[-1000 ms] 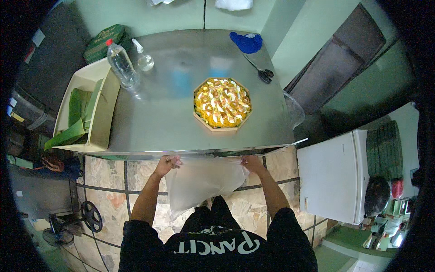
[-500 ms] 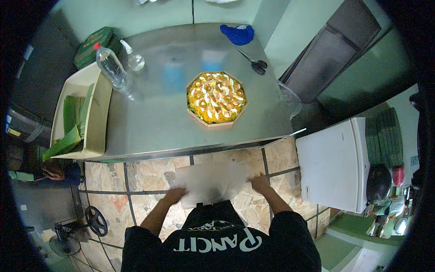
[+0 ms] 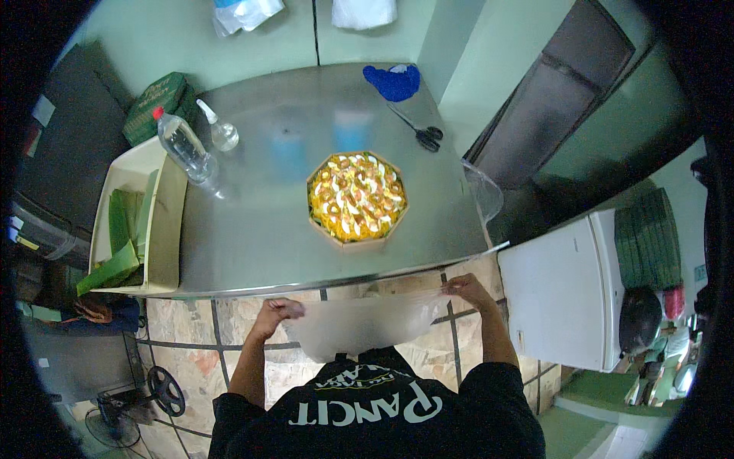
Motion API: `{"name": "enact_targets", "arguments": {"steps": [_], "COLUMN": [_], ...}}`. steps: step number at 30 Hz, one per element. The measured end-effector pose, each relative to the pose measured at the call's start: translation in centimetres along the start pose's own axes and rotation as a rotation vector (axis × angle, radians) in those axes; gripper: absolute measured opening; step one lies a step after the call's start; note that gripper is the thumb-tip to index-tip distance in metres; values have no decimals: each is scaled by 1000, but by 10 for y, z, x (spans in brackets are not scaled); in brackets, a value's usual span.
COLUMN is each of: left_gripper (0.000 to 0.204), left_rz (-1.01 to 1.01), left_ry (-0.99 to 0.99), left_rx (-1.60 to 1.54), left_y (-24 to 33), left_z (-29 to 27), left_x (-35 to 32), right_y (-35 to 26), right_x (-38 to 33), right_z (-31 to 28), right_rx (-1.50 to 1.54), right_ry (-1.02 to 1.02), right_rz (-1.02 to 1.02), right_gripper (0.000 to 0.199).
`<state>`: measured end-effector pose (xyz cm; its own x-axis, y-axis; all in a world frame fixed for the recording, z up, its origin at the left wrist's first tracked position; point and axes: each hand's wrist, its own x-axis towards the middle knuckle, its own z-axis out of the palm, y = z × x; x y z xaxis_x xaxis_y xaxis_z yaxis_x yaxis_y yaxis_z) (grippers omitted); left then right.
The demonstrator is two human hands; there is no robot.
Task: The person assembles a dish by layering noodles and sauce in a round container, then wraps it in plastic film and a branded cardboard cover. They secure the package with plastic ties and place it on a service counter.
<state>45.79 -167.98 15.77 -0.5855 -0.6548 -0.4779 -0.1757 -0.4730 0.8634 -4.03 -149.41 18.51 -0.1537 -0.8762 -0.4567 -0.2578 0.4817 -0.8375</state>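
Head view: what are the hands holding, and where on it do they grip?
A clear plastic sheet, stretched between them: the left hand grips its left upper edge, the right hand its right upper corner.

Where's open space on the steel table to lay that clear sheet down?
Widest bare patch: front strip of the steel table, between the octagonal food tray and the near edge, just ahead of the clear plastic sheet held by the left hand and right hand. Centre-back is also bare. Crowded: the left side by the water bottle, and the back right by the scissors.
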Motion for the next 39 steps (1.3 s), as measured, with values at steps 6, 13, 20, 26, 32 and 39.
{"name": "enact_targets", "arguments": {"steps": [6, 13, 20, 26, 32, 39], "left_gripper": [9, 32, 27, 25, 36, 44], "left_rz": [135, 478, 431, 274, 290, 684], "left_ry": [334, 905, 1023, 961, 1000, 1123], "left_rx": [-202, 477, 884, 991, 673, 570], "left_y": [52, 121, 180, 164, 122, 97], "left_z": [9, 12, -15, -25, -40, -59], "left_x": [39, 120, 203, 247, 259, 158], "right_y": [-58, -113, -133, -115, -108, -56], "right_x": [54, 162, 262, 300, 251, 154], "right_z": [-21, -29, -42, -42, -36, 2], "right_rx": [478, 255, -207, -371, 75, 87], "right_ry": [56, 356, 685, 667, 752, 369], "right_rz": [-55, -187, -483, -371, -491, -532], "right_gripper": [18, 24, 38, 36, 53, 67]}}
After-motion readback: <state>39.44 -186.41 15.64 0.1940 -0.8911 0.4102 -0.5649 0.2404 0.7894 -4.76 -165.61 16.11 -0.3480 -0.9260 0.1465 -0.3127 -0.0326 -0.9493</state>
